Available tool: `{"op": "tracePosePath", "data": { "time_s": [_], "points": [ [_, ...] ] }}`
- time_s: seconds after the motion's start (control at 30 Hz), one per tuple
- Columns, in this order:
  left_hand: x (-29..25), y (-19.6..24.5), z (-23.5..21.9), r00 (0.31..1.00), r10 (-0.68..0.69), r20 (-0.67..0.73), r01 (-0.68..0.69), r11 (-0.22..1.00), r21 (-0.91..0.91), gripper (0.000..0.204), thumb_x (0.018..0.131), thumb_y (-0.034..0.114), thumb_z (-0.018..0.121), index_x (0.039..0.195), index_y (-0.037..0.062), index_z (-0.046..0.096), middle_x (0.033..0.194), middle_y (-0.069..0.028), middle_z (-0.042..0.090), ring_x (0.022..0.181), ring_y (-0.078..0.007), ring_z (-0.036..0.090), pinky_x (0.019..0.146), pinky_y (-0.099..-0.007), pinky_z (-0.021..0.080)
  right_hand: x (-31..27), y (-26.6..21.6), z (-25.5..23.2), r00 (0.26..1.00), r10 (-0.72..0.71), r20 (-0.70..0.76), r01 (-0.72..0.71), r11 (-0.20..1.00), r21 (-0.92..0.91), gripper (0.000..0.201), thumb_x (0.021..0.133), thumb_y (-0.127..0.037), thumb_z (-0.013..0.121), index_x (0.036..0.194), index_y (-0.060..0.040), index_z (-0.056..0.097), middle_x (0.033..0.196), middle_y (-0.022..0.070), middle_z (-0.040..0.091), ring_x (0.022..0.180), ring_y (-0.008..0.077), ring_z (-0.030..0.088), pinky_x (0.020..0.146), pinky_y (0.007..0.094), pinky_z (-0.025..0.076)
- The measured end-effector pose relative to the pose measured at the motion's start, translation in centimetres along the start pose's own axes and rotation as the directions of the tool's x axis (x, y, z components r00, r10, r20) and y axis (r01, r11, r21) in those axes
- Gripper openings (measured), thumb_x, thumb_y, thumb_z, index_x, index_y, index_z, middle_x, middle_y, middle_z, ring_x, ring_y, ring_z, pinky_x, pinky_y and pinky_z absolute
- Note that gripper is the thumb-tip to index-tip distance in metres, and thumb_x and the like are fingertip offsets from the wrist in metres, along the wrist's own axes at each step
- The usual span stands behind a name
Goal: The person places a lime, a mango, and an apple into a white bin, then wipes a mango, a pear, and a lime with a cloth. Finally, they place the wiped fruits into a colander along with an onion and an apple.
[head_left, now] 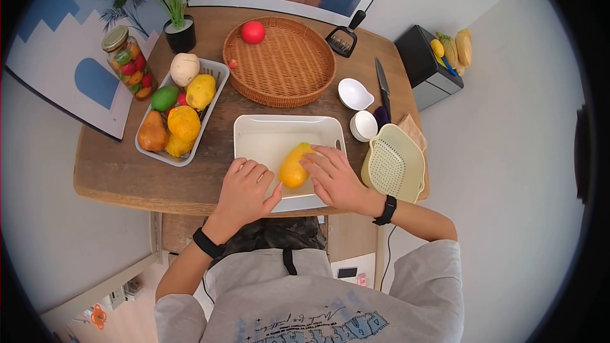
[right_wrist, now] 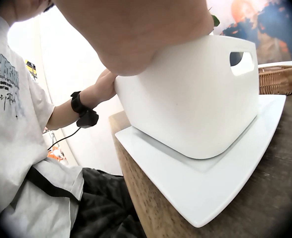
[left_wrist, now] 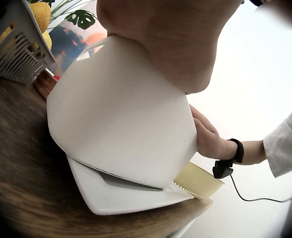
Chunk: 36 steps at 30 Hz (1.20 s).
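A yellow mango is inside a white tub at the front of the table. My right hand holds it from the right, fingers over its upper side and thumb near its lower end. At the tub's front left rim is my left hand, fingers loosely bent and thumb pointing toward the mango, with nothing seen in its grasp. Both wrist views show the tub's outer wall standing on a white plate; the mango is hidden there.
On the left, a grey basket holds several fruits beside a jar. Behind the tub lies a round wicker tray with a red fruit. Small white bowls, a knife and a pale yellow colander are on the right.
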<state>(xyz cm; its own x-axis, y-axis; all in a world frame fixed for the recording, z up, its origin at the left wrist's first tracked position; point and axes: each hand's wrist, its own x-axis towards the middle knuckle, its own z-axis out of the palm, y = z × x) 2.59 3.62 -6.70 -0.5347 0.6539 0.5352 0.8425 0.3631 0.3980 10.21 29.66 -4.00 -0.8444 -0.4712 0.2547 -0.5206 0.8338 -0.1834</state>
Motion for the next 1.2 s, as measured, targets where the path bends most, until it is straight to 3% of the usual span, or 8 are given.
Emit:
{"op": "tracePosePath", "data": {
  "time_s": [0.17, 0.23, 0.47, 0.57, 0.77, 0.87, 1.2],
  "points": [
    [0.06, 0.00, 0.03, 1.000, 0.007, -0.007, -0.007, 1.000, 0.001, 0.019, 0.084, 0.022, 0.072, 0.085, 0.0037, 0.069, 0.087, -0.0094, 0.067, 0.087, -0.0279, 0.063, 0.090, -0.0431, 0.048, 0.13, -0.18, -0.36, 0.998, -0.029, 0.047, 0.032, 0.998, -0.048, 0.049, 0.090, -0.009, 0.064, 0.138, -0.0015, 0.058, 0.145, 0.0147, 0.058, 0.145, 0.0350, 0.045, 0.119, 0.0536, 0.035],
    [0.19, 0.00, 0.07, 0.999, 0.027, -0.039, -0.027, 1.000, 0.002, 0.022, 0.086, 0.024, 0.071, 0.081, 0.0031, 0.067, 0.083, -0.0095, 0.064, 0.085, -0.0276, 0.061, 0.089, -0.0421, 0.048, 0.17, -0.24, -0.42, 0.999, -0.027, 0.022, 0.028, 0.999, -0.033, 0.047, 0.090, -0.010, 0.064, 0.136, -0.0008, 0.059, 0.138, 0.0146, 0.061, 0.141, 0.0342, 0.049, 0.118, 0.0530, 0.036],
    [0.00, -0.02, -0.05, 1.000, 0.000, 0.000, 0.000, 1.000, -0.002, 0.018, 0.083, 0.021, 0.073, 0.086, 0.0040, 0.069, 0.089, -0.0090, 0.069, 0.088, -0.0277, 0.065, 0.090, -0.0432, 0.048, -0.27, -0.08, 0.08, 0.999, -0.002, -0.052, 0.005, 0.998, 0.056, 0.039, 0.090, -0.008, 0.066, 0.128, -0.0009, 0.064, 0.110, 0.0133, 0.064, 0.118, 0.0298, 0.058, 0.114, 0.0525, 0.042],
    [-0.02, -0.05, 0.02, 1.000, 0.002, -0.004, -0.002, 1.000, -0.002, 0.018, 0.083, 0.021, 0.074, 0.086, 0.0041, 0.069, 0.089, -0.0089, 0.069, 0.088, -0.0277, 0.064, 0.090, -0.0432, 0.048, -0.34, 0.02, 0.12, 0.998, -0.016, -0.059, 0.018, 0.999, 0.048, 0.038, 0.090, -0.007, 0.065, 0.128, -0.0011, 0.064, 0.108, 0.0122, 0.065, 0.117, 0.0288, 0.059, 0.114, 0.0536, 0.041],
    [-0.03, -0.08, 0.08, 1.000, 0.002, -0.009, -0.002, 1.000, -0.005, 0.018, 0.083, 0.021, 0.074, 0.085, 0.0043, 0.069, 0.088, -0.0088, 0.068, 0.087, -0.0278, 0.064, 0.089, -0.0432, 0.048, -0.30, -0.25, -0.04, 0.998, 0.005, -0.056, -0.005, 1.000, 0.010, 0.040, 0.093, -0.009, 0.064, 0.132, -0.0012, 0.062, 0.118, 0.0136, 0.067, 0.132, 0.0321, 0.055, 0.116, 0.0577, 0.036],
    [-0.04, -0.08, 0.10, 1.000, 0.002, -0.007, -0.003, 1.000, -0.006, 0.018, 0.083, 0.021, 0.074, 0.085, 0.0042, 0.069, 0.087, -0.0090, 0.067, 0.087, -0.0279, 0.064, 0.089, -0.0433, 0.048, -0.38, -0.16, 0.08, 0.999, 0.019, -0.035, -0.019, 1.000, 0.011, 0.043, 0.093, -0.009, 0.061, 0.135, -0.0010, 0.061, 0.138, 0.0172, 0.062, 0.144, 0.0380, 0.047, 0.117, 0.0605, 0.031],
    [0.25, 0.04, 0.04, 0.998, 0.030, -0.053, -0.030, 0.999, 0.013, 0.022, 0.086, 0.025, 0.071, 0.082, 0.0030, 0.069, 0.081, -0.0102, 0.064, 0.084, -0.0277, 0.062, 0.089, -0.0421, 0.048, -0.19, -0.28, -0.09, 0.998, 0.056, 0.017, -0.056, 0.998, -0.002, 0.052, 0.094, -0.011, 0.058, 0.145, -0.0028, 0.056, 0.154, 0.0185, 0.051, 0.151, 0.0420, 0.037, 0.117, 0.0606, 0.031]
  ]
}}
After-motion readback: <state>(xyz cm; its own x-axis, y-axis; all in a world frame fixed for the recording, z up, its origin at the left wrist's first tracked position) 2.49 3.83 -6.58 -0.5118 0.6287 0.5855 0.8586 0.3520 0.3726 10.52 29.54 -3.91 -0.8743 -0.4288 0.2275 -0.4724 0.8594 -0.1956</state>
